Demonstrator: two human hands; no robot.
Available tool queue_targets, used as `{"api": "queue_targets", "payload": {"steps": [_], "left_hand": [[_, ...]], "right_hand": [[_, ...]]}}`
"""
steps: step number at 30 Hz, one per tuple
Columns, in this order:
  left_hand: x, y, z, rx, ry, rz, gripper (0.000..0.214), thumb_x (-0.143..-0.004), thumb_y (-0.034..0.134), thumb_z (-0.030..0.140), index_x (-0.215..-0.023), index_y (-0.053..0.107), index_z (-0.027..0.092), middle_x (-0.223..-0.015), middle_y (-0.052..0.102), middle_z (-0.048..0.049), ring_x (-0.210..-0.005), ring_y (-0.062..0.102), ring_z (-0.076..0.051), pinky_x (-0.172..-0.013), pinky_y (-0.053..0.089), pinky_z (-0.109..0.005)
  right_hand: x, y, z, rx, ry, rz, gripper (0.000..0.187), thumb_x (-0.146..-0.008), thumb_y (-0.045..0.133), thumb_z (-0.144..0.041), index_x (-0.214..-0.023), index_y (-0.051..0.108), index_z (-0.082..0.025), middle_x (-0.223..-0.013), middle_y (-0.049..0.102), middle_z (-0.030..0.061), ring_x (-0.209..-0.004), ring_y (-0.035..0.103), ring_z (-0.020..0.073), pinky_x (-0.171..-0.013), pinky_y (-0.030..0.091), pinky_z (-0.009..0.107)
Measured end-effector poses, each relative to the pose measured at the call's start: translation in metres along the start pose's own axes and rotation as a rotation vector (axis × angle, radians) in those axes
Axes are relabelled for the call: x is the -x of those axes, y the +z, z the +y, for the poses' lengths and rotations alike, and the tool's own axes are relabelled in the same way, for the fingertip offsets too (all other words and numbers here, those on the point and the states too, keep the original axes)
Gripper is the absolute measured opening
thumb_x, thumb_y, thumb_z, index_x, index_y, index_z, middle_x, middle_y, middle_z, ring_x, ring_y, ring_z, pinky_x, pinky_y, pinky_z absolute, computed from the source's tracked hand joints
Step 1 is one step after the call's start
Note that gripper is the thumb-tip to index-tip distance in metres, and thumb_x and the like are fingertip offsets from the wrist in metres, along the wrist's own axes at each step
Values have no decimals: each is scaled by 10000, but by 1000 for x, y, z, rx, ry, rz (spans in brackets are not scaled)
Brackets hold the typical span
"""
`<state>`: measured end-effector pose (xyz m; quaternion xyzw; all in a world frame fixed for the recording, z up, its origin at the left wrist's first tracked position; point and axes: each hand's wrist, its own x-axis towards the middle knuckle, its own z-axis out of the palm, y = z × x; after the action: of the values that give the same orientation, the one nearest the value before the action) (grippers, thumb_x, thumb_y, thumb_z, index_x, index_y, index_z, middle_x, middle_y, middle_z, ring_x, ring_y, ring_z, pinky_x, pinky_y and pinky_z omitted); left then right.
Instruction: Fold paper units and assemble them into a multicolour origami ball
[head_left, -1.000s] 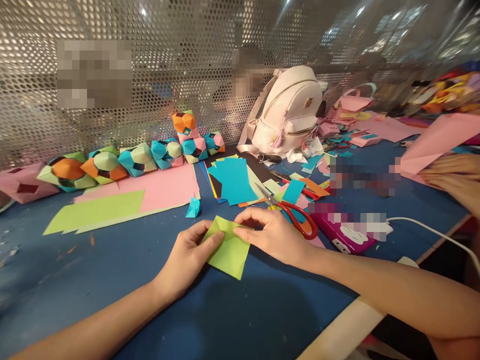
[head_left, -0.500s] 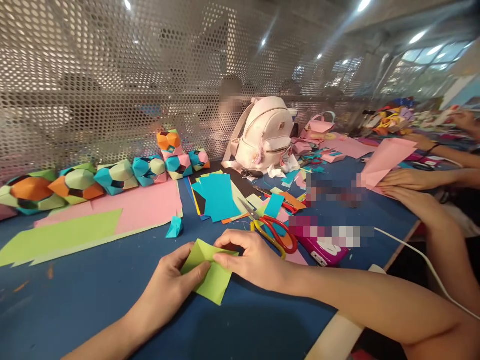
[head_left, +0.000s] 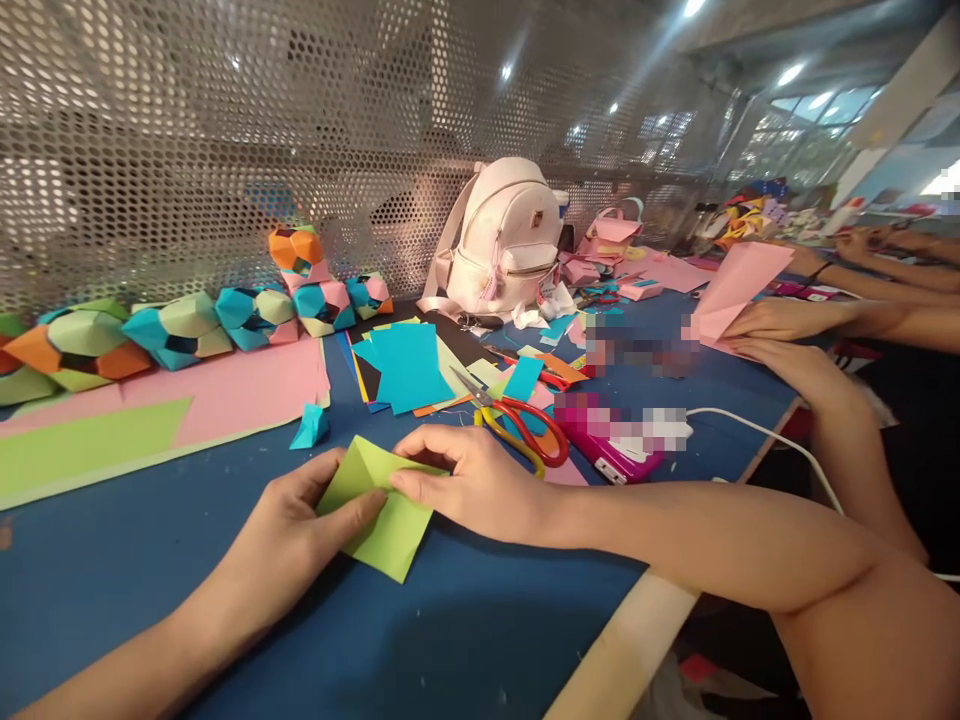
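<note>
A lime green square of paper lies on the blue table with one corner folded over. My left hand pinches its left side, thumb on top. My right hand pinches the folded upper edge with thumb and forefinger. A small folded teal piece sits just beyond the paper. Red-and-yellow scissors lie right behind my right hand.
Folded paper balls line the perforated metal screen. Pink and green sheets lie at left, teal sheets in the middle. A white backpack, a pink phone with a white cable, and other people's hands on pink paper are at right.
The view has swung to the right, so everything sits further left. Both hands keep their pinch on the green paper and the fold at its top edge is pressed flatter.
</note>
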<state>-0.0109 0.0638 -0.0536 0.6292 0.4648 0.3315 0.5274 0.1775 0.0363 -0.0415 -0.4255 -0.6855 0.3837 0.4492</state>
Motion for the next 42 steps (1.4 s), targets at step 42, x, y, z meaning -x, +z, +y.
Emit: {"api": "queue_targets", "payload": {"steps": [42], "left_hand": [[12, 17, 16, 581, -99, 47, 420, -618, 769, 193, -1024, 667, 174, -876, 735, -51, -813, 692, -252, -739, 544, -344]], "right_hand": [[-7, 6, 20, -158, 80, -38, 127, -770, 631, -270, -778, 576, -155, -716, 591, -4, -673, 551, 128, -617, 470, 258]]}}
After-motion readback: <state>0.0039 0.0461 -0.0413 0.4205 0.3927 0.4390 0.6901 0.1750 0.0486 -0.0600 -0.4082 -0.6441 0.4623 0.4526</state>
